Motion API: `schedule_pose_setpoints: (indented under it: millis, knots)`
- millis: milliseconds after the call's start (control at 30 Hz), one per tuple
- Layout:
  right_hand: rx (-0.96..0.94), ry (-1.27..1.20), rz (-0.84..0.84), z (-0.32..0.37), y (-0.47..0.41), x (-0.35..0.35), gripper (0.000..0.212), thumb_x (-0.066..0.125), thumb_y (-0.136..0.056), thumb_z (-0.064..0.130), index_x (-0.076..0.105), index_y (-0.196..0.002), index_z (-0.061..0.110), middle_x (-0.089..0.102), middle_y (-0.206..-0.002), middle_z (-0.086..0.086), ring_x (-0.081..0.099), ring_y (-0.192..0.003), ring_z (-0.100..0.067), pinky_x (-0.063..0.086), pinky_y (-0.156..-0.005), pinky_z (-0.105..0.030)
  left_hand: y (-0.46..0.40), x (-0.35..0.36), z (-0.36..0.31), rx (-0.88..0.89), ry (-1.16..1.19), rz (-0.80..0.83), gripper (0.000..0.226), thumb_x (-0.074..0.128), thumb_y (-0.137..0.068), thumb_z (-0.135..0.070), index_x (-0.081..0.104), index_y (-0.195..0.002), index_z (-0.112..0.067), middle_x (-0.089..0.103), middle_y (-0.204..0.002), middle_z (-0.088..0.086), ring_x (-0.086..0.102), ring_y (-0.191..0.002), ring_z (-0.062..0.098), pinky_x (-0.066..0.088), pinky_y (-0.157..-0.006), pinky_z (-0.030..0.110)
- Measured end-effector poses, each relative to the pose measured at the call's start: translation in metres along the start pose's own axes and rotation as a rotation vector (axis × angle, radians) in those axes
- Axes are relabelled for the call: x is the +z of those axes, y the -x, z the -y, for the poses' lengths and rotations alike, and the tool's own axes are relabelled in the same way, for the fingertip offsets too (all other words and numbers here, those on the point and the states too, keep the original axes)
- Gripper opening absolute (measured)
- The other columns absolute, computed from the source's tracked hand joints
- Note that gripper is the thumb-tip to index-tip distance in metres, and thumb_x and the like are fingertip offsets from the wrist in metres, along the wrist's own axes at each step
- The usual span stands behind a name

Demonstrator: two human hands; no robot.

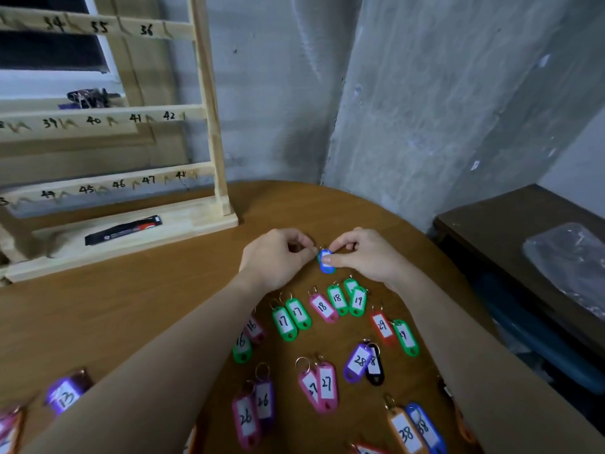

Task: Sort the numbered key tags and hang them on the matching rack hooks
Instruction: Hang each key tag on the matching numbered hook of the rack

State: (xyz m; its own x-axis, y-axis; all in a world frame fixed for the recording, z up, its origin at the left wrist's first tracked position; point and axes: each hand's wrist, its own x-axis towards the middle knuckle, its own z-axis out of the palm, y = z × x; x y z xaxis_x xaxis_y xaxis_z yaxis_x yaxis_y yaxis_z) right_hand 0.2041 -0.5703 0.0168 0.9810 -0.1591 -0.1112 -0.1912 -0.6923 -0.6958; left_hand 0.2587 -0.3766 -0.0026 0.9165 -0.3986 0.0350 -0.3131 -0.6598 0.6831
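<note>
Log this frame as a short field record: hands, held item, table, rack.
left hand: pinches the ring end of the held tags
right hand: grips blue tag, a green one behind it
number on held tag: unreadable
table: tags paired by number, 16 to 38
rack: hooks 34 to 48 visible, none holding tags

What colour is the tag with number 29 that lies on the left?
Red, beside a green 29 tag; head view shows it.

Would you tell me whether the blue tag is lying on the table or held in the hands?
Held: both the left hand and the right hand pinch the blue tag above the table.
</note>
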Motion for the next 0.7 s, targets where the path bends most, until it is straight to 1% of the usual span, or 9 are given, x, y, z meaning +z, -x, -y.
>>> schedule_pose_setpoints:
  millis: [100,200,267,333,400,467,567,600,700]
  knots:
    - [-0.021,-0.010,0.015,-0.002,0.000,-0.001,0.016,0.083,-0.082,0.038,0.077,-0.095,0.031,0.058,-0.105,0.007,0.054,-0.096,-0.004,0.040,-0.078,-0.024,-0.002,0.003,0.001,-0.002,0.009,-0.026,0.025,0.068,-0.084,-0.063,0.072,-0.097,-0.042,0.066,-0.091,-0.020,0.058,-0.092,0.000,0.042,-0.070,0.024]
    - [-0.029,-0.035,0.022,-0.003,0.000,-0.004,0.007,0.080,-0.086,0.034,0.075,-0.091,0.034,0.059,-0.103,0.007,0.054,-0.093,-0.006,0.040,-0.079,-0.023,-0.005,0.006,0.002,0.018,-0.002,-0.056,0.027,0.071,-0.082,-0.062,0.073,-0.099,-0.042,0.065,-0.087,-0.018,0.058,-0.090,0.003,0.042,-0.068,0.024]
    - [-0.026,-0.054,0.031,-0.003,0.000,-0.005,0.004,0.077,-0.089,0.031,0.074,-0.092,0.033,0.059,-0.099,0.011,0.054,-0.091,-0.004,0.039,-0.077,-0.021,-0.009,0.007,0.002,0.057,-0.023,-0.048,0.024,0.071,-0.082,-0.060,0.073,-0.098,-0.043,0.065,-0.086,-0.018,0.058,-0.093,0.006,0.047,-0.074,0.029]
    - [-0.014,-0.066,0.035,-0.003,0.000,-0.006,0.004,0.074,-0.092,0.030,0.075,-0.095,0.031,0.059,-0.096,0.014,0.053,-0.089,-0.003,0.039,-0.077,-0.020,-0.012,0.007,0.001,0.081,-0.036,-0.037,0.016,0.071,-0.083,-0.058,0.073,-0.093,-0.046,0.066,-0.086,-0.019,0.059,-0.095,0.008,0.051,-0.084,0.037]
    - [-0.002,-0.082,0.039,-0.002,0.001,-0.007,0.006,0.073,-0.093,0.029,0.075,-0.099,0.029,0.060,-0.093,0.015,0.054,-0.086,-0.002,0.039,-0.075,-0.020,-0.014,0.007,0.000,0.095,-0.049,-0.029,0.010,0.069,-0.086,-0.056,0.072,-0.091,-0.048,0.068,-0.088,-0.019,0.059,-0.097,0.009,0.050,-0.091,0.043]
    - [0.008,-0.094,0.047,-0.001,0.001,-0.009,0.007,0.071,-0.095,0.029,0.075,-0.100,0.029,0.062,-0.089,0.015,0.054,-0.082,-0.001,0.039,-0.072,-0.019,-0.015,0.007,0.000,0.101,-0.065,-0.026,0.007,0.065,-0.090,-0.054,0.070,-0.090,-0.050,0.069,-0.094,-0.021,0.059,-0.103,0.009,0.047,-0.097,0.045]
    - [0.018,-0.111,0.055,-0.002,0.001,-0.012,0.006,0.070,-0.095,0.030,0.074,-0.100,0.030,0.063,-0.087,0.014,0.054,-0.082,-0.001,0.038,-0.071,-0.020,-0.016,0.007,0.001,0.099,-0.062,-0.028,0.011,0.058,-0.093,-0.056,0.068,-0.090,-0.053,0.070,-0.102,-0.023,0.058,-0.109,0.007,0.044,-0.101,0.046]
    - [0.018,-0.122,0.057,-0.003,0.001,-0.013,0.007,0.070,-0.095,0.030,0.074,-0.101,0.030,0.063,-0.087,0.014,0.054,-0.082,-0.001,0.038,-0.072,-0.020,-0.016,0.008,0.001,0.095,-0.054,-0.027,0.013,0.058,-0.091,-0.060,0.069,-0.090,-0.053,0.070,-0.100,-0.023,0.058,-0.108,0.007,0.044,-0.102,0.045]
    - [0.018,-0.144,0.057,-0.003,0.001,-0.012,0.009,0.069,-0.096,0.030,0.075,-0.103,0.029,0.066,-0.092,0.013,0.056,-0.088,-0.001,0.039,-0.075,-0.022,-0.015,0.008,-0.001,0.077,-0.033,-0.046,0.033,0.061,-0.078,-0.076,0.073,-0.091,-0.048,0.068,-0.087,-0.021,0.059,-0.098,0.007,0.043,-0.097,0.042]
